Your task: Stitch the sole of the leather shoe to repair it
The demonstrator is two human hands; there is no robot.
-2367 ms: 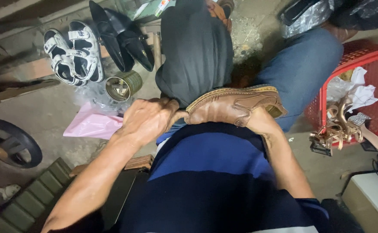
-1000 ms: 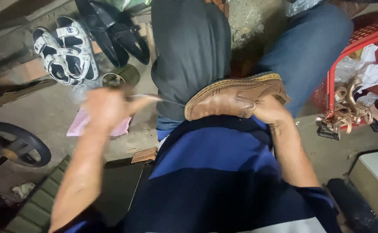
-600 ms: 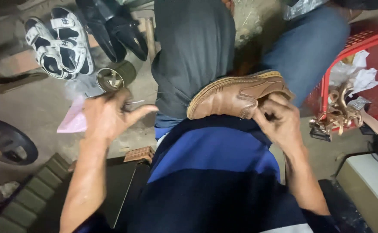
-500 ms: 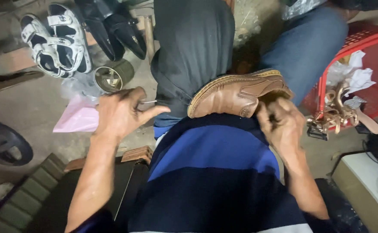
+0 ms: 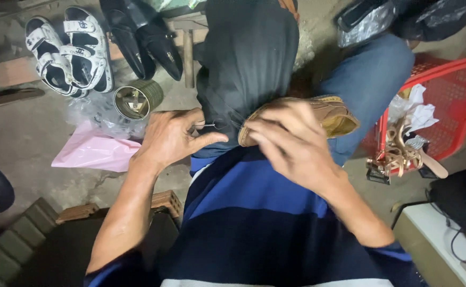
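Note:
A brown leather shoe [image 5: 335, 112] lies sideways across my lap, between a leg under black cloth and a leg in blue jeans. My right hand [image 5: 291, 141] covers its near end, fingers pressed on the upper and sole edge. My left hand [image 5: 174, 135] sits just left of the shoe and pinches a thin metal needle [image 5: 207, 125] that points toward the shoe's toe end. Whether thread runs from the needle is too fine to tell.
On the concrete floor at the left lie white sandals [image 5: 68, 50], black dress shoes [image 5: 145, 37], an open tin can [image 5: 136, 99] and a pink plastic bag [image 5: 92, 151]. A red plastic basket [image 5: 448, 106] with paper and tan strappy sandals [image 5: 400, 154] stands at the right. Bricks [image 5: 161, 202] sit near my left elbow.
My left hand swung out to the left, away from the shoe, then came back to the toe end with the needle. My right hand slid over the shoe's near end.

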